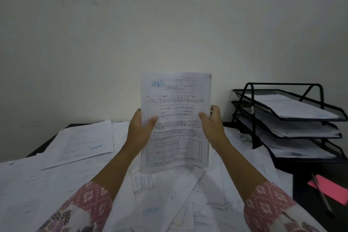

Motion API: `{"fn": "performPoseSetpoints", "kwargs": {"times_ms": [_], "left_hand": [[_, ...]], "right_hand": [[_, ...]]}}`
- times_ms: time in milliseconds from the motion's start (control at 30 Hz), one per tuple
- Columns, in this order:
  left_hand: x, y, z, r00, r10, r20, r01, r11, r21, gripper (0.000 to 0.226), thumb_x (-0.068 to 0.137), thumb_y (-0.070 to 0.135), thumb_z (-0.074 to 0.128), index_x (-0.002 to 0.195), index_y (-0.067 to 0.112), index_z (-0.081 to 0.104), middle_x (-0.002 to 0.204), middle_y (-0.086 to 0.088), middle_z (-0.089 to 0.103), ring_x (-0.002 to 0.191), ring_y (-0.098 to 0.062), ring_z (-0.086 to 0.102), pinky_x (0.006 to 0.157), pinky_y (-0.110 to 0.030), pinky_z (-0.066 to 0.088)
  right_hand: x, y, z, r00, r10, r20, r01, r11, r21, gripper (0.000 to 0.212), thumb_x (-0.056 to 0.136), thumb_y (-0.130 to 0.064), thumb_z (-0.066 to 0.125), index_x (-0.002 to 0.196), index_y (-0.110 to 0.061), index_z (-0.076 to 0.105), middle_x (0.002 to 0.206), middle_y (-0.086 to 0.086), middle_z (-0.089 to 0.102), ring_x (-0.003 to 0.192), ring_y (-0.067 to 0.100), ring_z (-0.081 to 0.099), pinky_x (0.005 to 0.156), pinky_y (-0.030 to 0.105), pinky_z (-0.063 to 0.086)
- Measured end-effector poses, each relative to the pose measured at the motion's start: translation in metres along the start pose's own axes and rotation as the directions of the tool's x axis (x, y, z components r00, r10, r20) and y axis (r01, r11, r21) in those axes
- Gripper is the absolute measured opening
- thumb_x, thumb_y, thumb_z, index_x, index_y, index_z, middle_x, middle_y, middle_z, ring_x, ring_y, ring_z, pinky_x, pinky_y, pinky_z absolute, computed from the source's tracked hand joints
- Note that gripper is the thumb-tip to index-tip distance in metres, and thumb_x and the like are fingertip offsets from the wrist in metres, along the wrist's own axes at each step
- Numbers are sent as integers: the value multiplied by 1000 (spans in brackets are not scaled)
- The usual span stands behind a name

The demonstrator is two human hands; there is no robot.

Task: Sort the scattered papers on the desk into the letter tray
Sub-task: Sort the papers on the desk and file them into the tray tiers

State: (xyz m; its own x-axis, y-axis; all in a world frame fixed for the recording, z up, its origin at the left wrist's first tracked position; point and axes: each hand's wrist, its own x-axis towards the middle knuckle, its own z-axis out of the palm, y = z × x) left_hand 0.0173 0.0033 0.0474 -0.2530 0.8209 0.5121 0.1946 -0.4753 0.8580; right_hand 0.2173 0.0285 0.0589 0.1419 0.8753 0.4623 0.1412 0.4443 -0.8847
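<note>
The sheet (175,118) held upright is seen to be thin, matt white paper, as are the loose papers (37,184) below. The tray (312,119) is made of black metal mesh, faintly glossy. The desk (310,177) is finished dark and matt. The sleeves (94,199) are of printed cloth.

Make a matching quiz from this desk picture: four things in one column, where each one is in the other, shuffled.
1 upright sheet
2 letter tray
3 pen
4 LUNAS-stamped sheet

A flat on the desk, left
B across a pink note
C gripped by left hand and right hand
D back right, papers in every tier

Pairs: 1-C, 2-D, 3-B, 4-A
</note>
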Motion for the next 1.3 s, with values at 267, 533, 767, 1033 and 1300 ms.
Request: {"fn": "performPoseSetpoints", "kwargs": {"times_ms": [267,533,767,1033,1300], "left_hand": [[0,31,54,991,81,104,-88,994,63,27,95,8,50,120,11,42,112,1,52,99,-15,53,80,-25,46],[2,49,126,974,21,225,-18,1000,-15,24,92,13,58,113,18,47,107,2,57,95,-17,58,73,-21,48],[-18,39,167,753,-189,630,163,982,99,39,92,18,58,126,20,39,127,-4,55,107,-18,58,87,-35,52],[-29,52,202,572,-244,783,190,968,163,27,100,7,39,124,19,34,113,-7,63,68,-18,70,52,-21,51],[-16,77,261,612,-365,701,318,926,205,24,95,-6,32,110,9,43,91,-7,59,42,-6,53,38,-12,37]], "right_hand": [[3,-32,-64,983,-101,-151,79,986,-144,16,96,-10,44,110,-4,50,101,10,63,94,27,62,80,40,56],[10,-26,-146,955,-5,-297,-33,992,-124,19,96,-14,46,106,-1,55,93,6,59,81,16,53,67,26,47],[18,-3,-216,871,217,-440,-230,973,25,24,96,-10,46,117,-6,57,106,4,60,92,18,52,71,25,42],[31,7,-285,772,418,-479,-426,899,98,29,95,-3,47,121,8,55,127,23,55,65,17,47,63,27,41],[35,10,-317,748,529,-400,-542,836,92,31,93,-2,50,122,7,53,125,23,56,100,34,56,95,47,46]]}}
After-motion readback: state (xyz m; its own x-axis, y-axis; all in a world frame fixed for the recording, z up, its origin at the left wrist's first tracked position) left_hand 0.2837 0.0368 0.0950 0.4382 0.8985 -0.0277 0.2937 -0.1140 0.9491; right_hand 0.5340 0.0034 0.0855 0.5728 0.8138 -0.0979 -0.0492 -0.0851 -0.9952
